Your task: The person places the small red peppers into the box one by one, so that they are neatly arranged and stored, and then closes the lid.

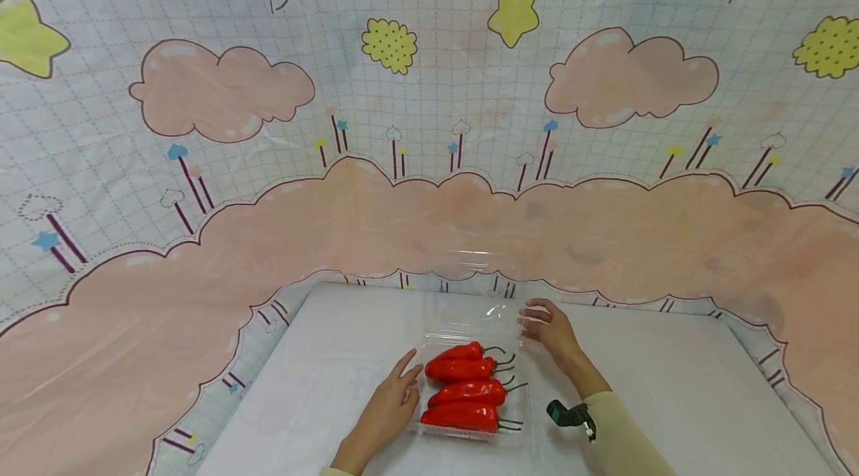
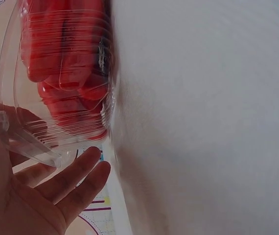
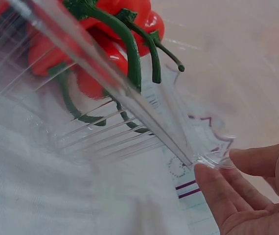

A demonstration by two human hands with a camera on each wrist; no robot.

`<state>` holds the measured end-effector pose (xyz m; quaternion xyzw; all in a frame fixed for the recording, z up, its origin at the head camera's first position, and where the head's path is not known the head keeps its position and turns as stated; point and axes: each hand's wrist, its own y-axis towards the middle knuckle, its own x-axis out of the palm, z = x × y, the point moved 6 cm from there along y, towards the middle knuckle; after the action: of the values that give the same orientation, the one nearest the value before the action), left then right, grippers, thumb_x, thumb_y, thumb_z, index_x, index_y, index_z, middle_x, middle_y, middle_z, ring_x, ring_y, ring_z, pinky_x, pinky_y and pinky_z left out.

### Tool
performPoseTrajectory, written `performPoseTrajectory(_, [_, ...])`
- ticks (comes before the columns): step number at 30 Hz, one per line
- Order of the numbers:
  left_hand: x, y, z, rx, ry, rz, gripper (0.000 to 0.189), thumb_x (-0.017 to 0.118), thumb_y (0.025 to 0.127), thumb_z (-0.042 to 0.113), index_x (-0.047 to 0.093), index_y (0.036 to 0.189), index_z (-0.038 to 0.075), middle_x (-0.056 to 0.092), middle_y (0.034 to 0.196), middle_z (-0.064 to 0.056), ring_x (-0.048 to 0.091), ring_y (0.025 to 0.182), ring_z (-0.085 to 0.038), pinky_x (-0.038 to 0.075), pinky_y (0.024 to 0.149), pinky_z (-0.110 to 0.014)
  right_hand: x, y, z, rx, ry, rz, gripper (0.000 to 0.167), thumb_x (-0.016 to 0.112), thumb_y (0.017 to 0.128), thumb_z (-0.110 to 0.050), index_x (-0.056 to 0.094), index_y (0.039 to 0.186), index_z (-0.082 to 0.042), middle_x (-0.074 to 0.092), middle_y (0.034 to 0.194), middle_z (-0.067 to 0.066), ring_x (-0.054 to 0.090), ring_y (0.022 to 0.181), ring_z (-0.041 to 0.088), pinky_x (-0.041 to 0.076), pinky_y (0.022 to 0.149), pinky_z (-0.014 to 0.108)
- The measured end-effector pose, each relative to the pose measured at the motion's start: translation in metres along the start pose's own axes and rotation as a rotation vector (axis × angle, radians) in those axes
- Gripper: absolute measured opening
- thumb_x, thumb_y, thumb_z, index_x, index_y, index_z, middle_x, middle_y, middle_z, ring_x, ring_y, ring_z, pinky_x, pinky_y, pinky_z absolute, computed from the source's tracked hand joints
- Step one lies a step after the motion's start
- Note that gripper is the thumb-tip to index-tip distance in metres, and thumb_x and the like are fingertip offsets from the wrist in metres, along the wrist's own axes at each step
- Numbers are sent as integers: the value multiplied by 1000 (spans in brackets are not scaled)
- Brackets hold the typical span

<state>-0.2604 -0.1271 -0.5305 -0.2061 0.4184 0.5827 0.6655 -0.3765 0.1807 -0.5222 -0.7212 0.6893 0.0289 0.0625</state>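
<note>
Several red peppers [image 1: 463, 392] with green stems lie side by side in a clear plastic clamshell box [image 1: 463, 433]. The box's hinged lid [image 1: 463, 315] stands open at the far side. My right hand [image 1: 550, 330] is at the lid's right edge; in the right wrist view, thumb and fingers of this hand [image 3: 252, 191] pinch a clear plastic corner. At the box's left side is my left hand [image 1: 389, 398], its fingers extended along the wall. The left wrist view has this hand [image 2: 46, 196] spread beside the ribbed plastic end, peppers showing through.
A white table surface [image 1: 302, 379] lies under the box. Behind it rises a cloth backdrop [image 1: 429, 222] printed with clouds and stars. A small dark device [image 1: 567, 414] is strapped on the right wrist, by the sleeve [image 1: 624, 431].
</note>
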Motion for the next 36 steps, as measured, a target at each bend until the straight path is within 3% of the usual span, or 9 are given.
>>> performPoseTrajectory(8, [-1, 0, 1, 1, 11, 4, 42, 55, 93, 10, 59, 134, 3, 41, 155, -10, 66, 115, -28, 52, 98, -50, 0, -2, -7, -39, -8, -3, 41, 56, 94, -1, 44, 134, 3, 55, 135, 30, 63, 116, 38, 59, 87, 31])
performPoseTrajectory(15, [-6, 1, 3, 19, 61, 14, 58, 63, 88, 21, 47, 145, 14, 44, 152, -8, 69, 92, -23, 57, 79, -52, 0, -3, -7, -31, -37, 13, 39, 56, 94, -2, 46, 131, -1, 57, 135, 26, 64, 117, 34, 59, 86, 28])
performPoseTrajectory(18, [-11, 4, 3, 26, 61, 26, 59, 64, 88, 24, 47, 144, 14, 45, 151, -10, 70, 96, -28, 57, 81, -53, 0, -4, -7, -30, -34, 13, 36, 55, 94, -1, 47, 129, -2, 56, 135, 26, 64, 118, 33, 58, 86, 26])
performPoseTrajectory(23, [-24, 15, 3, 16, -20, 67, 53, 62, 93, 19, 48, 143, 10, 45, 150, -13, 63, 116, -28, 57, 90, -46, 0, -8, -10, -39, -9, 12, 33, 54, 94, 3, 47, 126, 0, 55, 135, 28, 62, 120, 34, 58, 85, 24])
performPoseTrajectory(27, [-40, 27, 7, 0, -58, 103, 52, 59, 95, 18, 46, 145, 12, 44, 151, -12, 61, 121, -26, 58, 90, -39, 1, -11, -12, -51, 6, 17, 34, 56, 93, 6, 47, 125, 2, 54, 136, 29, 61, 121, 36, 58, 84, 23])
performPoseTrajectory(30, [-53, 37, 13, 25, -96, 145, 51, 58, 96, 16, 45, 145, 10, 45, 151, -12, 61, 122, -28, 57, 91, -41, 1, -12, -13, -61, 22, 18, 33, 57, 92, 7, 47, 124, 3, 54, 135, 29, 61, 122, 37, 58, 84, 23])
performPoseTrajectory(36, [-77, 60, 22, 92, -265, 227, 49, 56, 97, 10, 46, 144, 7, 46, 150, -16, 58, 126, -34, 54, 95, -48, 2, -14, -13, -85, 43, 11, 32, 56, 91, 11, 47, 121, 5, 54, 135, 28, 60, 122, 37, 58, 86, 24])
